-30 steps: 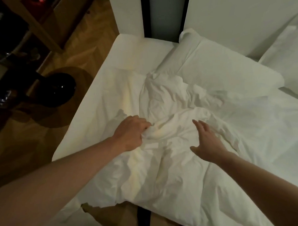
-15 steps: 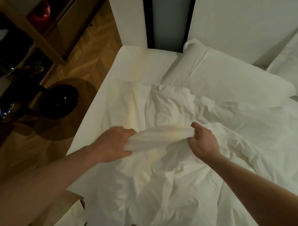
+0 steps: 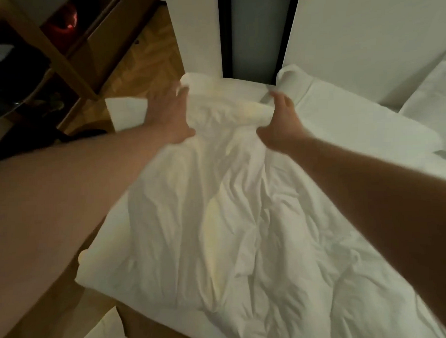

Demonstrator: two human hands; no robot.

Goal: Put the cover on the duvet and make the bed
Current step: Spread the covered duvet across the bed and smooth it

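Duvet [image 3: 239, 219], white and heavily creased, lies spread over the bed [image 3: 103, 254], its bunched far edge lifted up near the head of the mattress between both hands. Left hand [image 3: 169, 117] grips that edge on the left, thumb hooked under a fold and fingers reaching over the cloth toward the far corner. Right hand [image 3: 281, 123] holds the same edge on the right, its fingers curled round a gathered roll of fabric. A white pillow [image 3: 354, 118] lies just beside the right hand. Wooden shelving [image 3: 61, 53] stands on the parquet floor [image 3: 147, 52] at left. No writing or label can be read.
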